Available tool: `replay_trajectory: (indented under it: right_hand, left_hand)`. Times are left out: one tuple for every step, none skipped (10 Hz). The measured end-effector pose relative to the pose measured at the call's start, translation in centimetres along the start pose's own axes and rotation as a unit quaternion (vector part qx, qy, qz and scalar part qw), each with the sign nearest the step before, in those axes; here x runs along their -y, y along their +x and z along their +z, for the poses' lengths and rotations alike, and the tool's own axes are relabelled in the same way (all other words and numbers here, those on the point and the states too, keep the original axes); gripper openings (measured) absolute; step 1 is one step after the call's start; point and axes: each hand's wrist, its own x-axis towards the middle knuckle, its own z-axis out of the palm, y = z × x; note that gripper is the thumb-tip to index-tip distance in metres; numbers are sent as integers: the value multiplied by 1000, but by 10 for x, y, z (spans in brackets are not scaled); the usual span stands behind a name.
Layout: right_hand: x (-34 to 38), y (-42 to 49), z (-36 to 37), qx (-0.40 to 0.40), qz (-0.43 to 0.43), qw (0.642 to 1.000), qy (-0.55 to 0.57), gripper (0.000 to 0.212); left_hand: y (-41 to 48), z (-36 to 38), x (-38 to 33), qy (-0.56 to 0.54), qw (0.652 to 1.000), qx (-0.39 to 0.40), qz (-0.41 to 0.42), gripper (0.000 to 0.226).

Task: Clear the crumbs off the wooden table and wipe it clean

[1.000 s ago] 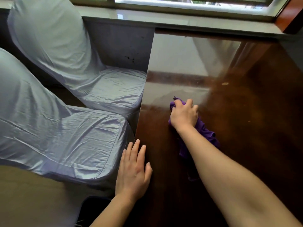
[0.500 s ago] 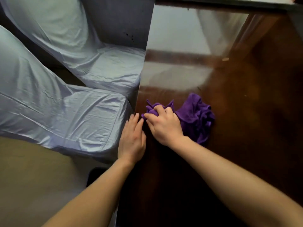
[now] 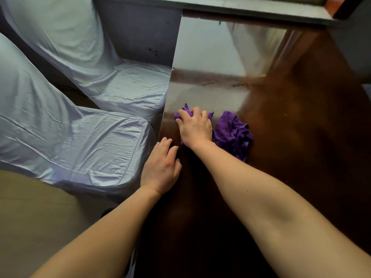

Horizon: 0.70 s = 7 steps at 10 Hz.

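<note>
right hand (image 3: 195,128) — grips purple cloth (image 3: 231,133) | wooden table (image 3: 301,137)

Your bench (image 3: 301,157) lies open rightward; covered chairs (image 3: 80,137) crowd its left edge, the windowsill (image 3: 241,9) closes the far end.

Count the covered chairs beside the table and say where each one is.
2. The nearer chair stands left of the table, beside the left hand. The farther chair stands behind it, toward the window sill. More may stand outside the picture.
</note>
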Motion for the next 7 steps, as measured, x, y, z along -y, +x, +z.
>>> replay_trajectory:
  right_hand:
    - [-2,-13,-12,16,0,999,33,52]
    - [-15,-45,-33,-12,-16,997,71,61]
    - [-31,-66,-46,-7,-15,997,80,60]
    - [-55,-87,-70,12,-14,996,84,59]
    - [-67,-95,-87,19,-10,997,75,59]
    - [-78,-106,-120,13,-14,997,71,60]
    - [-84,-110,-139,-8,-14,997,74,59]
  left_hand:
    - [-1,-2,0,19,1000,18,-1,48]
    - [-3,-9,-1,39,997,70,4,55]
    - [-3,-18,-5,52,994,99,-16,59]
    - [-6,-38,-20,74,989,118,-57,63]
    - [-9,-52,-34,78,986,127,-68,65]
    - [-10,-78,-60,81,985,132,-77,68]
    - [-7,-91,-73,92,986,118,-78,69]
